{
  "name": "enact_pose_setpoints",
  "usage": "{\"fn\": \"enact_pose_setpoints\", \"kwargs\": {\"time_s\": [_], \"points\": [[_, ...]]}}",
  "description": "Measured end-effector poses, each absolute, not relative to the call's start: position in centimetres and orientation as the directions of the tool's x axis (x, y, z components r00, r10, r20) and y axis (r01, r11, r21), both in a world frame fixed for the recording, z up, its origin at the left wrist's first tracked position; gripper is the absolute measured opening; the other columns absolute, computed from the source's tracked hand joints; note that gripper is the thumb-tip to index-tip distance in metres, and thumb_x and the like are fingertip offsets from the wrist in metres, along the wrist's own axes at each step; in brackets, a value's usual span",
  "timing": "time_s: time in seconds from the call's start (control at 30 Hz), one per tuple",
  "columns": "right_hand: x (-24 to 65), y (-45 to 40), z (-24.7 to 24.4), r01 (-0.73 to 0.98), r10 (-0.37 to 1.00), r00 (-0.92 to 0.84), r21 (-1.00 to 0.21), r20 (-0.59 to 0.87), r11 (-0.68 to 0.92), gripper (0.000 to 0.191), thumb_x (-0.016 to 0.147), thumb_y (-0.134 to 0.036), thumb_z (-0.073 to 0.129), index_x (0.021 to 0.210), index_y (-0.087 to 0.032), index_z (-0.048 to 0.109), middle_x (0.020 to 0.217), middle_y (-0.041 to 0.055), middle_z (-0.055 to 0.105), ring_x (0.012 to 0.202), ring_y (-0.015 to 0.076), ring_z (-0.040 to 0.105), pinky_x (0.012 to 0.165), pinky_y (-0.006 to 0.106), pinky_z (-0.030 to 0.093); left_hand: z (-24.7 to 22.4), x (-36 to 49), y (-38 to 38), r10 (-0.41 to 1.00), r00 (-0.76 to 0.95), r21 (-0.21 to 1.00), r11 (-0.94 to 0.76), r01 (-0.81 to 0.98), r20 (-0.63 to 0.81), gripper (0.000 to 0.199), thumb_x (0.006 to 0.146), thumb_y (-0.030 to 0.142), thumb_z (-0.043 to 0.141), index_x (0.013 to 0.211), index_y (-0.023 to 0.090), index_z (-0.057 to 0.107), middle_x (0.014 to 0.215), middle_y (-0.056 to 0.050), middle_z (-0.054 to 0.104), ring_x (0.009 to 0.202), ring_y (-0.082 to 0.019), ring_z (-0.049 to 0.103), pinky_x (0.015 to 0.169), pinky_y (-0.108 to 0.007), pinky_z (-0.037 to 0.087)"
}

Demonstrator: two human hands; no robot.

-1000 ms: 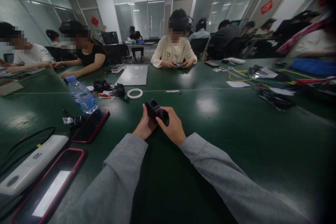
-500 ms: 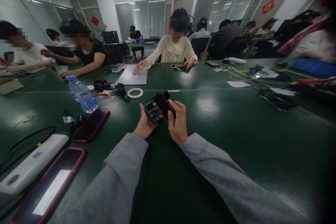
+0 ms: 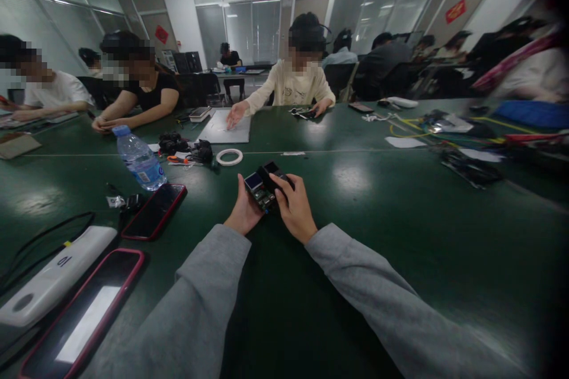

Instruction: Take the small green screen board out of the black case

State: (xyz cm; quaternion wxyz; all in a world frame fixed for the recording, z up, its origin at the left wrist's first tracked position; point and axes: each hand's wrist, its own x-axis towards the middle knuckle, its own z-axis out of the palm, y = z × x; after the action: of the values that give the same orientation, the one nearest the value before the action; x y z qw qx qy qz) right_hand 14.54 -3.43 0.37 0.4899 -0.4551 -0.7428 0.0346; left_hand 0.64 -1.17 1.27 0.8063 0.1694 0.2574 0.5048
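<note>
left hand (image 3: 243,213) grips circuit board (image 3: 265,198); right hand (image 3: 296,207) clamps black cover (image 3: 272,168), now lowered to board's right edge; green table (image 3: 400,231) stretches rightward

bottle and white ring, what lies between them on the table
In the head view, black gear and an orange item lie between the bottle and the white ring.

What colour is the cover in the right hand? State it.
The cover is black, clearest in the head view.
</note>
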Motion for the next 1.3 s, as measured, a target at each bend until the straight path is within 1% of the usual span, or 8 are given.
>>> {"fn": "enact_pose_setpoints", "kwargs": {"time_s": [0.17,0.33,0.47,0.53,0.73,0.9,1.1,1.3], "points": [[14.5,-3.6,0.7,0.577,0.728,-0.064,-0.570,0.682,0.585,0.038,0.096,-0.033,0.033,0.132,-0.027,0.043,0.118,0.0071,0.040,0.115,0.0177,0.040,0.102,0.037,0.035,0.8,0.4,-0.8,0.907,0.333,0.536,0.422,-0.731,-0.259,0.065,0.074,0.069,0.044,0.107,0.015,0.062,0.095,-0.011,0.068,0.092,-0.024,0.063,0.083,-0.036,0.048],[15.0,-2.8,0.2,0.398,0.758,0.076,-0.717,0.648,0.572,0.041,0.097,-0.038,0.030,0.133,-0.021,0.038,0.127,0.0072,0.042,0.118,0.0166,0.040,0.106,0.035,0.031,0.9,0.2,-0.8,0.916,0.303,0.511,0.398,-0.762,-0.261,0.062,0.074,0.067,0.046,0.110,0.018,0.060,0.096,-0.009,0.067,0.089,-0.021,0.064,0.079,-0.035,0.050],[15.7,-1.3,-1.3,0.263,0.865,0.227,-0.883,0.447,0.388,0.045,0.093,-0.048,0.034,0.121,-0.017,0.050,0.117,0.0082,0.053,0.107,0.0191,0.050,0.097,0.037,0.039,1.2,0.2,-0.9,0.910,0.333,0.505,0.415,-0.756,-0.249,0.063,0.074,0.067,0.046,0.112,0.019,0.059,0.099,-0.009,0.067,0.085,-0.020,0.064,0.075,-0.033,0.051],[15.9,-0.8,-1.8,0.206,0.898,0.245,-0.925,0.365,0.320,0.048,0.092,-0.052,0.034,0.115,-0.015,0.056,0.112,0.0086,0.056,0.103,0.0201,0.052,0.094,0.038,0.041,1.3,0.3,-0.9,0.901,0.353,0.518,0.435,-0.737,-0.253,0.063,0.075,0.066,0.046,0.113,0.018,0.059,0.099,-0.010,0.067,0.084,-0.019,0.064,0.074,-0.032,0.051],[16.0,-0.5,-2.2,0.233,0.914,0.178,-0.918,0.364,0.320,0.052,0.088,-0.056,0.041,0.116,-0.016,0.057,0.117,0.0096,0.054,0.107,0.0205,0.051,0.098,0.039,0.039,1.1,0.3,-0.9,0.898,0.357,0.532,0.439,-0.724,-0.256,0.062,0.076,0.065,0.046,0.114,0.018,0.059,0.101,-0.009,0.067,0.087,-0.019,0.064,0.075,-0.031,0.051],[15.9,-0.3,-2.3,0.300,0.900,0.160,-0.889,0.405,0.346,0.050,0.084,-0.051,0.051,0.118,-0.015,0.055,0.115,0.0102,0.054,0.104,0.0207,0.052,0.094,0.039,0.042,1.1,0.2,-0.9,0.904,0.347,0.539,0.429,-0.725,-0.252,0.060,0.077,0.064,0.045,0.113,0.019,0.059,0.102,-0.009,0.067,0.089,-0.020,0.064,0.078,-0.033,0.050],[16.0,-0.4,-2.4,0.405,0.887,0.190,-0.856,0.422,0.321,0.041,0.086,-0.044,0.043,0.109,-0.014,0.059,0.107,0.0092,0.057,0.100,0.0210,0.052,0.093,0.041,0.040,1.1,0.3,-0.9,0.911,0.336,0.530,0.413,-0.741,-0.240,0.061,0.076,0.065,0.046,0.112,0.018,0.059,0.104,-0.009,0.066,0.091,-0.021,0.064,0.078,-0.034,0.050],[16.2,-0.1,-2.9,0.415,0.838,0.275,-0.845,0.471,0.339,0.047,0.087,-0.052,0.042,0.110,-0.013,0.055,0.105,0.0114,0.054,0.099,0.0207,0.050,0.092,0.041,0.040,0.9,0.3,-0.9,0.916,0.329,0.527,0.401,-0.749,-0.230,0.061,0.075,0.066,0.045,0.112,0.019,0.059,0.106,-0.010,0.066,0.094,-0.022,0.063,0.080,-0.036,0.050]]}}
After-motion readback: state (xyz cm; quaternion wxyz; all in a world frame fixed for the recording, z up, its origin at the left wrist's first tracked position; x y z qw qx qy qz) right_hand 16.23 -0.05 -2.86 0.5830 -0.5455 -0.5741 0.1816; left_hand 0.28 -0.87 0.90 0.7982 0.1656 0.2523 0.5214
